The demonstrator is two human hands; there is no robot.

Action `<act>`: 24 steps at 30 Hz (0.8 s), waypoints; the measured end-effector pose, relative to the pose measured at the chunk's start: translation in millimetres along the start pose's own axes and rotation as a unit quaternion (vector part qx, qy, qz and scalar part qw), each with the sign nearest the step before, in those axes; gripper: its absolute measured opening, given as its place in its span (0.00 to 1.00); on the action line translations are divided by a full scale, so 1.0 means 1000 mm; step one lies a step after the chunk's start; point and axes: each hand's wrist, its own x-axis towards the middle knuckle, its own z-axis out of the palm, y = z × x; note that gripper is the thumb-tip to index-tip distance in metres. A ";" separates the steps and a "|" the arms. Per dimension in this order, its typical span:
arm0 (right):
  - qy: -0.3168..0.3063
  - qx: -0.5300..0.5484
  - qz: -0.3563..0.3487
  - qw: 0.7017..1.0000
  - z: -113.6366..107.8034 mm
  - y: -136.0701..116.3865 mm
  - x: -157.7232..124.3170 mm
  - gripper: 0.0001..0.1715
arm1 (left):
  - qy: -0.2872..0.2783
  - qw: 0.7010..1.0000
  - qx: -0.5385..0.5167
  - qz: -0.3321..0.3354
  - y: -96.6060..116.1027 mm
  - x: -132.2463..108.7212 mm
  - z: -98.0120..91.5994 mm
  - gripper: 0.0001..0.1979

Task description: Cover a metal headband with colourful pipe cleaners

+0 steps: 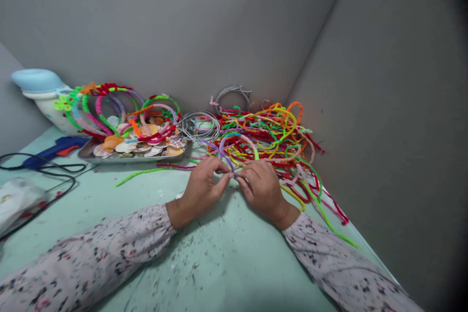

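Between my two hands is a purple pipe cleaner [229,163], pinched close to a curved band wrapped in purple, teal, pink and green [252,144]. My left hand [204,186] has thumb and forefinger closed on the purple piece from the left. From the right, my right hand [263,189] pinches it too, its fingertips almost meeting the left ones. The fingers cover the small spot where the pipe cleaner is gripped. Just behind the hands lies a tangled heap of colourful pipe cleaners [270,126].
A metal tray [135,159] of seashells [126,147] and pipe-cleaner headbands [98,107] stands left. Grey wire coils [199,119] lie beside it. Further left are a blue glue gun [51,151], its black cord, a plastic bag [20,197] and a blue-lidded white container [44,92]. Grey walls enclose the table.
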 end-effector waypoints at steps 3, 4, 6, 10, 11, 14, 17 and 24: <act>-0.003 0.000 -0.007 1.000 0.000 0.000 -0.001 0.05 | 0.001 1.000 0.002 -0.007 0.000 0.000 0.000 0.05; -0.004 0.001 -0.007 1.000 0.001 0.000 -0.001 0.05 | 0.001 1.000 0.002 -0.006 0.001 0.000 0.000 0.04; -0.003 0.005 -0.005 1.000 0.000 0.000 0.000 0.05 | 0.004 1.000 -0.002 0.001 0.001 0.000 0.000 0.04; 0.003 0.009 0.002 1.000 0.000 0.001 0.001 0.05 | 0.010 0.999 -0.018 0.031 0.002 0.000 0.000 0.02; 0.005 0.009 0.002 1.000 0.000 0.001 0.002 0.04 | 0.011 0.999 -0.018 0.038 0.001 0.001 0.000 0.02; 0.009 0.010 0.002 1.000 -0.001 0.001 0.001 0.04 | 0.014 0.998 0.002 0.057 0.001 0.001 -0.002 0.03; 0.013 0.012 0.006 1.000 -0.001 0.001 0.000 0.03 | 0.015 0.996 0.026 0.087 -0.001 0.001 -0.002 0.05; 0.015 0.011 0.008 1.000 -0.001 0.001 -0.001 0.03 | 0.021 0.986 0.073 0.150 -0.006 0.002 -0.002 0.06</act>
